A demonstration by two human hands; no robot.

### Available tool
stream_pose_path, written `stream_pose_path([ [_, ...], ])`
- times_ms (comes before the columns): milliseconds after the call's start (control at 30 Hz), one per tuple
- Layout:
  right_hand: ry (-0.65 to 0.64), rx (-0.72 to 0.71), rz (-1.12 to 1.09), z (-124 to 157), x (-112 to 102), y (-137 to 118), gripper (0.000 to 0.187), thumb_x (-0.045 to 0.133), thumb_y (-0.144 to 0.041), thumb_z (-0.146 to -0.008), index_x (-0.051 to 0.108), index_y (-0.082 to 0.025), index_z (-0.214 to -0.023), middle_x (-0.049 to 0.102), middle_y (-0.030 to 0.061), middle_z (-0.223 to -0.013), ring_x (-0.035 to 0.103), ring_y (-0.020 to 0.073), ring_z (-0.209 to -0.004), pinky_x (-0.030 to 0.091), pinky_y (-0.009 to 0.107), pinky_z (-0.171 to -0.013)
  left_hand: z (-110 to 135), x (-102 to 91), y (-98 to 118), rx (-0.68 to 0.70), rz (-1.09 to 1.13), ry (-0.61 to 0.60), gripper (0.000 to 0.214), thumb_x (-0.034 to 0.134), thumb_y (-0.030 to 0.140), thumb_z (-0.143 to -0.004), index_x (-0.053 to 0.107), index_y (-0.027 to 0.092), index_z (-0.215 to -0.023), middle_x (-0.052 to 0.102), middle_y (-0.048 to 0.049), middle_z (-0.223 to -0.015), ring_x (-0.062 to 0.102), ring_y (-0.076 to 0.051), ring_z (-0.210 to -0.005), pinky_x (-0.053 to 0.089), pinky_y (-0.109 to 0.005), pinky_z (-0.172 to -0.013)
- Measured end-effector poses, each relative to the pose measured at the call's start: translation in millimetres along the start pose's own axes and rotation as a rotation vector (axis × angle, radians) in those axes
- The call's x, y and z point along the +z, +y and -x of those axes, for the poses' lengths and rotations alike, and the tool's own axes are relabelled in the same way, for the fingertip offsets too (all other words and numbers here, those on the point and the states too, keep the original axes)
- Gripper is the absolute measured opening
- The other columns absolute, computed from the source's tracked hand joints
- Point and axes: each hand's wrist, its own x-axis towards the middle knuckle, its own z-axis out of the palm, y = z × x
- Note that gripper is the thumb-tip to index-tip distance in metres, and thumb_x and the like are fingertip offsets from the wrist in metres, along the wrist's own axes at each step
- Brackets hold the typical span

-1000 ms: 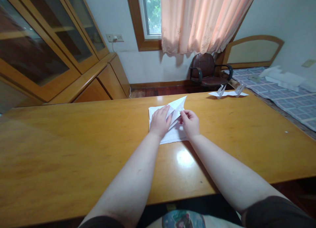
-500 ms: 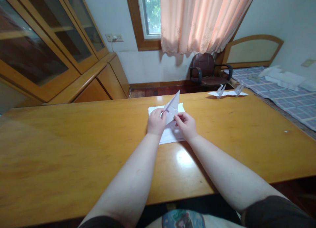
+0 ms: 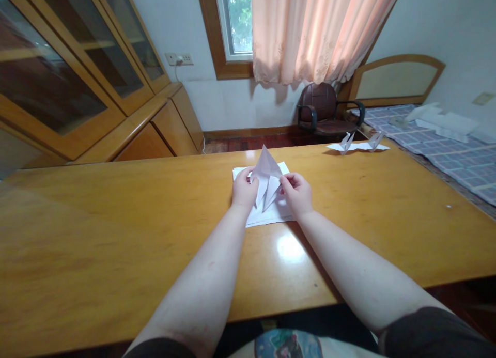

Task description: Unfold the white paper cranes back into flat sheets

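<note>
A white folded paper (image 3: 266, 164) is held between my two hands, its point up and away from me and two narrow flaps hanging toward me. My left hand (image 3: 245, 188) pinches its left edge between thumb and fingers. At the right corner, my right hand (image 3: 296, 192) grips it with thumb and forefinger. Beneath the folded piece lies a stack of white paper sheets (image 3: 258, 219) on the wooden table (image 3: 116, 234). Fingertips behind the paper are partly hidden.
Two white folded paper birds (image 3: 344, 145) stand at the table's far right edge. A tiny white scrap (image 3: 448, 206) lies on the right. Beyond the table are a brown armchair (image 3: 323, 107), a bed with a checked cover (image 3: 445, 151), and a glass-door cabinet (image 3: 116, 115) on the left.
The folded paper has turned: its tip has swung left, and its two lower flaps now hang apart toward me. My right hand has shifted slightly right and still grips its edge.
</note>
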Motion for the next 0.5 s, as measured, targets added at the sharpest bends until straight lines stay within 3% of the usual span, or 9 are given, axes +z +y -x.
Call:
stream_pose_path([
  [233, 0.142, 0.037, 0.002, -11, -4, 5, 0.021, 0.060, -0.037, -0.074, 0.053, -0.020, -0.083, 0.056, -0.0012, -0.072, 0.051, 0.0113, -0.052, 0.043, 0.026, -0.050, 2, 5.9, 1, -0.055, 0.291, -0.078, 0.032, 0.049, 0.005, -0.066, 0.059, 0.018, -0.093, 0.066, -0.0041, -0.096, 0.063, -0.014, -0.084, 0.049, -0.026, -0.075],
  [333, 0.203, 0.047, 0.074, -13, -6, 6, 0.022, 0.061, -0.036, -0.072, 0.053, -0.020, -0.084, 0.058, 0.0000, -0.077, 0.049, 0.0105, -0.050, 0.041, 0.026, -0.048, 5, 5.0, 5, -0.064, 0.291, -0.124, 0.037, 0.047, 0.004, -0.065, 0.060, 0.018, -0.097, 0.066, -0.0034, -0.095, 0.061, -0.012, -0.074, 0.048, -0.023, -0.067],
  [500, 0.201, 0.075, 0.233, -12, -10, 6, 0.026, 0.059, -0.041, -0.074, 0.062, -0.018, -0.087, 0.057, -0.0003, -0.064, 0.051, 0.0149, -0.055, 0.041, 0.028, -0.054, 6, 2.6, 11, -0.127, 0.241, -0.164, 0.029, 0.052, 0.012, -0.068, 0.064, 0.017, -0.094, 0.065, -0.0015, -0.078, 0.056, -0.011, -0.062, 0.045, -0.022, -0.057],
])
